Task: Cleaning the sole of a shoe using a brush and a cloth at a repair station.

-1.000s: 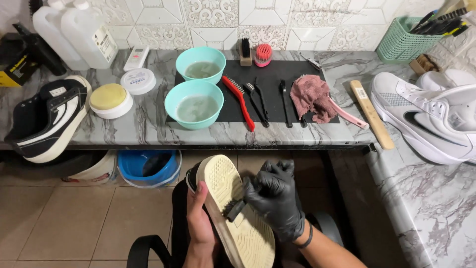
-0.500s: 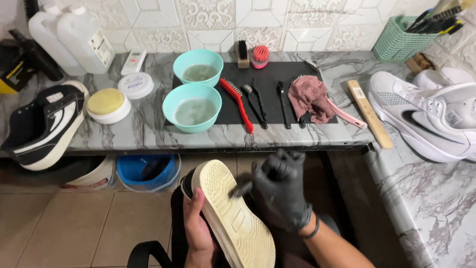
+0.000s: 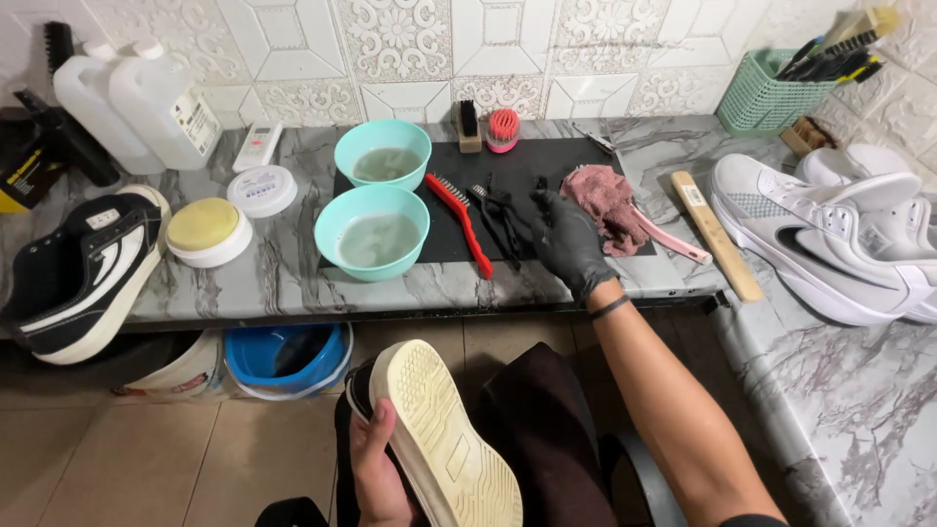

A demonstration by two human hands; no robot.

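Below, bare left hand clamps shoe, yellowed sole up; gloved right hand spread.

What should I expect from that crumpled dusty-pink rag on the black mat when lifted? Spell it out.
The crumpled dusty-pink rag looks soft and bunched, so it probably droops limply. It seems light. It overlaps a pink-handled brush, which might shift as the rag lifts off.
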